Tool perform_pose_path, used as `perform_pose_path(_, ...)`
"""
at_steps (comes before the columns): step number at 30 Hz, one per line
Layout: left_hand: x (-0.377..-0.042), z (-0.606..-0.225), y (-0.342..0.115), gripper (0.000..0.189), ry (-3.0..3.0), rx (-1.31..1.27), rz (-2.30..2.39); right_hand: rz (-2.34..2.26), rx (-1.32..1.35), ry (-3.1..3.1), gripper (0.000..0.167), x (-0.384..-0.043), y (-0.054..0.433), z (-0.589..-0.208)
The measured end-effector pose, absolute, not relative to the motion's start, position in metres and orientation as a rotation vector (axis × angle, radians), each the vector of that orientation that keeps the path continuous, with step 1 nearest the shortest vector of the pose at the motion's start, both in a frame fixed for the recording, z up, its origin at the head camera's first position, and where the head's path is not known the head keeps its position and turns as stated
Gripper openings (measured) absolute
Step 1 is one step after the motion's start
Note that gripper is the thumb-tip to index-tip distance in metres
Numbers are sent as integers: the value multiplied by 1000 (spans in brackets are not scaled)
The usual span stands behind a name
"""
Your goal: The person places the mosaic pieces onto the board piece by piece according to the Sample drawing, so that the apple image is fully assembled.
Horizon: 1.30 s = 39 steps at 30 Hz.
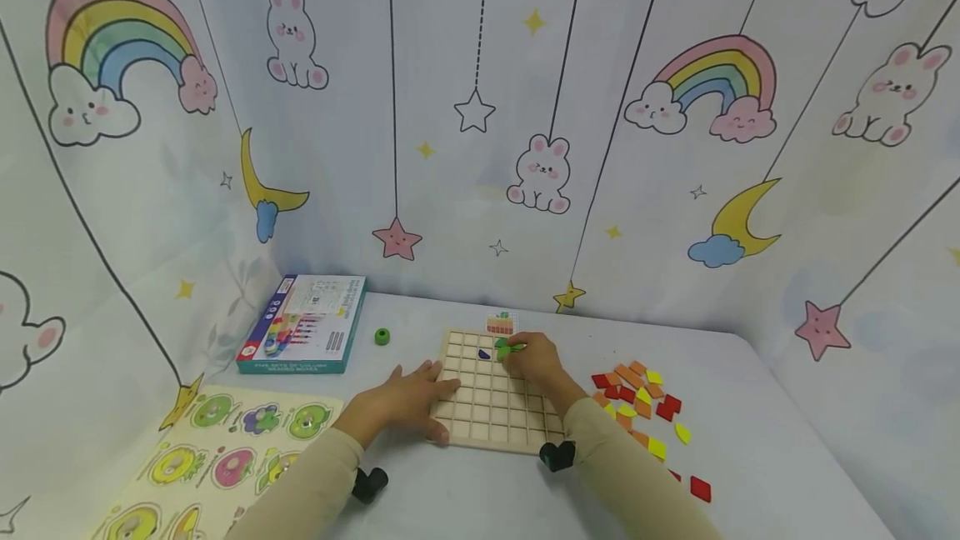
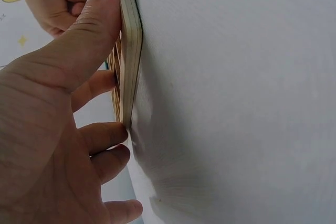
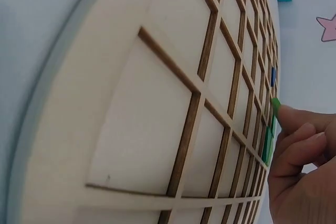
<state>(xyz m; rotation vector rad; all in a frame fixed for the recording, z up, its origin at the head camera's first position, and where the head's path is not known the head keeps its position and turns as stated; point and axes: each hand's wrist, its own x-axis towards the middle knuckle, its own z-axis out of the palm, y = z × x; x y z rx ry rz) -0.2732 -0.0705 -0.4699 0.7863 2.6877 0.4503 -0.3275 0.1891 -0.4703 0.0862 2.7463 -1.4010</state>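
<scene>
From the left, I note the left hand (image 1: 408,400) spread, resting on the left side of the wooden grid board (image 1: 491,444); toward the board's far edge, a blue piece (image 1: 483,354) lies left of the green piece (image 3: 276,105) pinched by the right hand (image 1: 536,359), the nearer one. Fingers partly cover that green piece; long axis and board contact: cannot tell.

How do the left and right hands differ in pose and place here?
The left hand is spread; the right hand is curled, pinching a green piece. The left hand touches the grid board at its left edge; the right hand is near its far right corner. Both are bare.
</scene>
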Motion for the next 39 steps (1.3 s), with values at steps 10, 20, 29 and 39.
perform_pose_path(10, -270, -464, -69, 91, 2693, 766, 462, -1258, 52, 2847, 35, -331, 181, -472)
perform_pose_path(20, -271, -465, -68, 91, 2701, 770, 450, -1218, 56, 2891, 35, -329, 183, -469)
perform_pose_path(29, -270, -465, -69, 91, 2700, 767, 456, -1463, 97, 2735, 32, -325, 205, -472)
perform_pose_path(39, -270, -465, -69, 90, 2694, 765, 440, -1994, 351, 2363, 48, -303, 291, -441)
